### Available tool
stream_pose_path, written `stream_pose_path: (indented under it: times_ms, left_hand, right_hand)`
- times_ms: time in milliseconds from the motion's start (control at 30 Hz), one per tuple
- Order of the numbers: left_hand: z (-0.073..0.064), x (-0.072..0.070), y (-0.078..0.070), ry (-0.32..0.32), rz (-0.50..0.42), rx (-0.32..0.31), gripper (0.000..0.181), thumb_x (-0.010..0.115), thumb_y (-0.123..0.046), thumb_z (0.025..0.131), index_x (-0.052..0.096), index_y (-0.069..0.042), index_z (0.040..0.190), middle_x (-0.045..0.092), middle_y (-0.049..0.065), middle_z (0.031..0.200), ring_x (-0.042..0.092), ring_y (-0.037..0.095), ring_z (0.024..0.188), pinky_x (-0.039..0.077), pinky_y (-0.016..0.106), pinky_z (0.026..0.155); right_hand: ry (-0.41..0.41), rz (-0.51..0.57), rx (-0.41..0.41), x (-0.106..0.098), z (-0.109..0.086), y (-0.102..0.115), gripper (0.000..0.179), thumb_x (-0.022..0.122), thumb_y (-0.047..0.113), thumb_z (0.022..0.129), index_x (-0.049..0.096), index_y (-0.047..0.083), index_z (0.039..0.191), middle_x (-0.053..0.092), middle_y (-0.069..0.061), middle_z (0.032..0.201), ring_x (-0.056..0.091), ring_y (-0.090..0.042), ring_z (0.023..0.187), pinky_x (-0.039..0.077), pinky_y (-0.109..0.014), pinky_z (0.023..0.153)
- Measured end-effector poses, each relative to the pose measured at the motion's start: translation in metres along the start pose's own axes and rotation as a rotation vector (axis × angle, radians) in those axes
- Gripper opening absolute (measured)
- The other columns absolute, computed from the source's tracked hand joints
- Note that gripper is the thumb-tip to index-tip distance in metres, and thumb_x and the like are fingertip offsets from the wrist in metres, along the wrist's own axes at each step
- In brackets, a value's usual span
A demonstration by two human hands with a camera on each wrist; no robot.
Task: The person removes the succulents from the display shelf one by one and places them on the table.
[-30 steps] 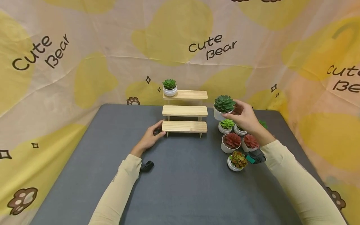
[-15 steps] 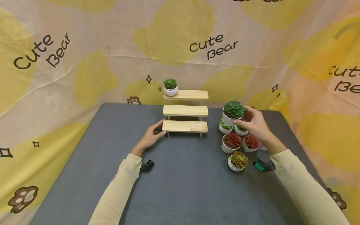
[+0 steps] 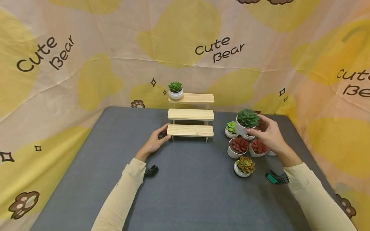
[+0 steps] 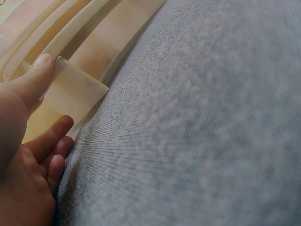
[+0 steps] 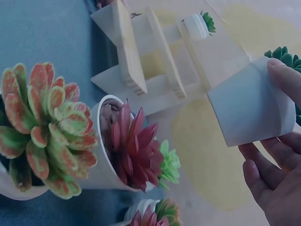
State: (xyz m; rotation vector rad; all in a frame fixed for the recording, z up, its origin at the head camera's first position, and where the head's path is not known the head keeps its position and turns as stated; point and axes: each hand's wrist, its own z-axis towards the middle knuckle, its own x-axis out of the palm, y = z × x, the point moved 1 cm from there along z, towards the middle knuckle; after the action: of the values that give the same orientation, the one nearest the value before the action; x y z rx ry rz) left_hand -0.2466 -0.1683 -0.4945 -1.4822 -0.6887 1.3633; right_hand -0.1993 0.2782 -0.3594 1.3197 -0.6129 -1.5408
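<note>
My right hand (image 3: 270, 134) grips a white pot with a dark green succulent (image 3: 248, 118), thumb on the near side. The pot is held up over the group of potted plants at the right, and tilts in the right wrist view, where its smooth white side (image 5: 251, 106) shows. At the left end of a three-tier wooden display stand (image 3: 190, 130), my left hand (image 3: 154, 140) holds the lowest shelf, its thumb (image 4: 42, 66) on the plank's edge. Several fingers curl loosely beside the translucent leg (image 4: 77, 87). A small green succulent in a ribbed white pot (image 3: 175, 90) stands on the top shelf's left end.
Below and beside the held pot stand a lime-green succulent (image 3: 231, 129), two red succulents (image 3: 240, 146) and an orange-green one (image 3: 245, 165), all in white pots. Other pots are partly hidden behind my right hand. A printed cloth (image 3: 179, 32) hangs behind the grey table (image 3: 185, 189).
My right hand has carried the dark green succulent rightward and lower, away from the stand and over the group of pots. The left hand stays at the stand.
</note>
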Motion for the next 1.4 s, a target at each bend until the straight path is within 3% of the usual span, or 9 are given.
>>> stream_pose_path:
  times_ms: [133, 333, 433, 667, 967, 1133, 1367, 1400]
  left_hand:
    - [-0.002, 0.001, -0.006, 0.001, 0.003, -0.001, 0.063, 0.062, -0.013, 0.101, 0.034, -0.002, 0.157, 0.053, 0.028, 0.145, 0.048, 0.045, 0.133, 0.033, 0.058, 0.103]
    - [-0.013, -0.002, -0.034, 0.015, 0.004, -0.001, 0.062, 0.061, -0.012, 0.101, 0.035, 0.002, 0.155, 0.053, 0.031, 0.144, 0.048, 0.046, 0.132, 0.034, 0.058, 0.103]
    - [-0.016, -0.003, -0.041, 0.016, 0.013, 0.004, 0.061, 0.061, -0.011, 0.101, 0.035, 0.003, 0.155, 0.053, 0.031, 0.143, 0.048, 0.046, 0.132, 0.034, 0.059, 0.102]
    - [-0.016, -0.003, -0.041, 0.014, -0.007, 0.013, 0.062, 0.062, -0.011, 0.101, 0.036, 0.003, 0.155, 0.053, 0.032, 0.143, 0.048, 0.048, 0.132, 0.033, 0.062, 0.104]
    - [-0.016, -0.003, -0.04, 0.013, -0.004, 0.012, 0.061, 0.062, -0.011, 0.101, 0.036, 0.003, 0.154, 0.053, 0.032, 0.142, 0.048, 0.048, 0.131, 0.035, 0.057, 0.101]
    - [-0.017, -0.003, -0.04, 0.008, 0.005, 0.009, 0.061, 0.062, -0.011, 0.101, 0.036, 0.004, 0.154, 0.054, 0.031, 0.142, 0.048, 0.047, 0.131, 0.035, 0.054, 0.099]
    - [-0.016, -0.003, -0.041, 0.013, 0.008, 0.004, 0.061, 0.062, -0.012, 0.101, 0.036, 0.002, 0.155, 0.054, 0.03, 0.142, 0.048, 0.046, 0.131, 0.035, 0.057, 0.1]
    - [-0.014, -0.003, -0.035, 0.011, 0.008, 0.004, 0.062, 0.062, -0.012, 0.101, 0.036, 0.001, 0.155, 0.054, 0.03, 0.142, 0.048, 0.046, 0.131, 0.035, 0.057, 0.1]
  right_hand:
    - [-0.01, -0.013, 0.013, -0.003, -0.006, -0.002, 0.058, 0.073, 0.0, 0.09, 0.051, -0.001, 0.144, 0.064, 0.025, 0.116, 0.064, 0.004, 0.096, 0.051, -0.015, 0.076]
    - [-0.018, -0.056, 0.007, -0.008, -0.017, -0.004, 0.054, 0.073, 0.001, 0.09, 0.054, 0.0, 0.14, 0.064, 0.026, 0.114, 0.065, 0.007, 0.098, 0.05, -0.011, 0.081]
    - [-0.024, -0.056, -0.001, -0.01, -0.023, -0.007, 0.052, 0.073, 0.0, 0.089, 0.055, -0.001, 0.138, 0.065, 0.026, 0.114, 0.065, 0.007, 0.099, 0.05, -0.011, 0.083]
    - [-0.056, -0.041, 0.009, -0.015, -0.034, -0.016, 0.051, 0.072, -0.005, 0.088, 0.055, 0.0, 0.137, 0.064, 0.027, 0.113, 0.064, 0.01, 0.1, 0.05, -0.009, 0.083]
    - [-0.068, -0.05, 0.024, -0.022, -0.053, -0.025, 0.05, 0.072, -0.007, 0.088, 0.057, 0.007, 0.134, 0.064, 0.028, 0.112, 0.065, 0.011, 0.097, 0.051, -0.009, 0.08]
    - [-0.056, -0.001, 0.036, -0.026, -0.063, -0.028, 0.054, 0.071, -0.01, 0.087, 0.057, 0.012, 0.134, 0.065, 0.026, 0.113, 0.066, 0.01, 0.098, 0.052, -0.011, 0.077]
    - [-0.069, -0.063, 0.065, -0.033, -0.077, -0.032, 0.058, 0.072, -0.01, 0.086, 0.056, 0.017, 0.135, 0.064, 0.028, 0.113, 0.065, 0.012, 0.097, 0.052, -0.011, 0.075]
    - [-0.07, -0.068, 0.066, -0.034, -0.078, -0.032, 0.058, 0.072, -0.01, 0.086, 0.055, 0.018, 0.135, 0.063, 0.029, 0.113, 0.065, 0.013, 0.097, 0.052, -0.011, 0.075]
